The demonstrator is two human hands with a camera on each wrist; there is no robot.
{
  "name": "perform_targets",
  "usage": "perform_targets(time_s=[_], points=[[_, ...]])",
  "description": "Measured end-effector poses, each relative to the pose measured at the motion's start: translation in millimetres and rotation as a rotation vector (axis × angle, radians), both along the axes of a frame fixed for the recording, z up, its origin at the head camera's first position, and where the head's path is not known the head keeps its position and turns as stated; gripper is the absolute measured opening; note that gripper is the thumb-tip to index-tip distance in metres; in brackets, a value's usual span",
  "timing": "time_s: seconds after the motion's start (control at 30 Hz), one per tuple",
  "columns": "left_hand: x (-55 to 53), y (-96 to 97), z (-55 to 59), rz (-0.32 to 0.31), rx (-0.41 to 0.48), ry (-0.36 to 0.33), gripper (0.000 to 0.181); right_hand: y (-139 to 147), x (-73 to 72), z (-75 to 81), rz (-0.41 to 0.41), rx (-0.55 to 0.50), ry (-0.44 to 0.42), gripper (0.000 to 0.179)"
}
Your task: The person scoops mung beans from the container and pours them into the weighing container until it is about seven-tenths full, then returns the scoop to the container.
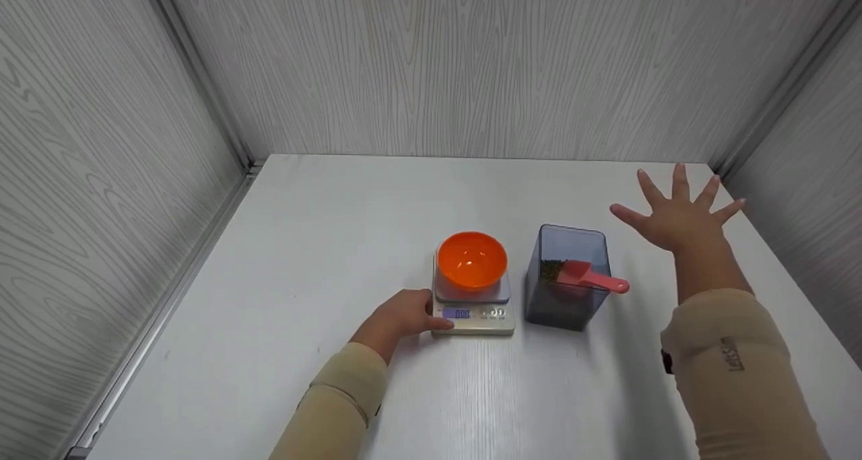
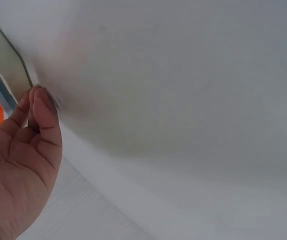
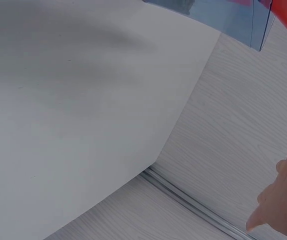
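On the scale [image 1: 479, 321], gripped by the left hand [image 1: 405, 312], an unfilled bowl [image 1: 472, 262] is set; scoop [image 1: 590, 277] untouched, right hand [image 1: 681, 221] splayed.

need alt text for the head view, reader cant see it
A person's left hand holds the left side of a digital scale bearing an orange bowl, while the right hand is spread open, touching nothing. On the white table beside the scale, a translucent container holds dark granules and a pink scoop, its handle over the rim.
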State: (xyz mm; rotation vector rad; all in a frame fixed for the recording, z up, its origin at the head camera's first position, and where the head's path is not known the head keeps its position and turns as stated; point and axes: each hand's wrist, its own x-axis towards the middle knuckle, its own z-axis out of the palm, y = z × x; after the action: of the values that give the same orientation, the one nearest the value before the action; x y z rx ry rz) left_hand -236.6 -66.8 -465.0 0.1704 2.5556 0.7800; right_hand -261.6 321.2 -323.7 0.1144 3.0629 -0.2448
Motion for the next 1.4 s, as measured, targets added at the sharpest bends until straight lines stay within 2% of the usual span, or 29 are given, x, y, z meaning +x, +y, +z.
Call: perform_targets(time_s=[0.27,0.5,0.7,0.87,1.03,1.13,1.4], points=[[1.2,2.1,0.6,-0.009,-0.006,-0.016,0.037,-3,-1.5,5.5,0.015,-0.017,0.006,0.093],[5.0,1.6,1.2,0.009,-0.001,-0.033,0.033,-18,-0.6,13.7,0.113,0.042,0.035,0.089],[4.8,0.0,-2.8,0.015,0.010,-0.031,0.033,-35,5.7,17.2,0.209,0.082,-0.005,0.085],[6.4,-1.1,-4.2,0.022,0.046,-0.048,0.033,-49,15.8,17.7,0.296,0.108,-0.050,0.070],[8.4,-1.3,-2.4,0.019,0.044,-0.060,0.031,-60,27.0,14.4,0.352,0.048,-0.133,0.055],[9.7,-1.4,-0.2,0.012,0.027,-0.060,0.031,-67,30.9,12.1,0.349,0.017,-0.188,0.049],[12.5,-2.1,3.2,0.008,0.031,-0.065,0.031,-73,29.4,4.8,0.330,0.064,-0.271,0.017]])
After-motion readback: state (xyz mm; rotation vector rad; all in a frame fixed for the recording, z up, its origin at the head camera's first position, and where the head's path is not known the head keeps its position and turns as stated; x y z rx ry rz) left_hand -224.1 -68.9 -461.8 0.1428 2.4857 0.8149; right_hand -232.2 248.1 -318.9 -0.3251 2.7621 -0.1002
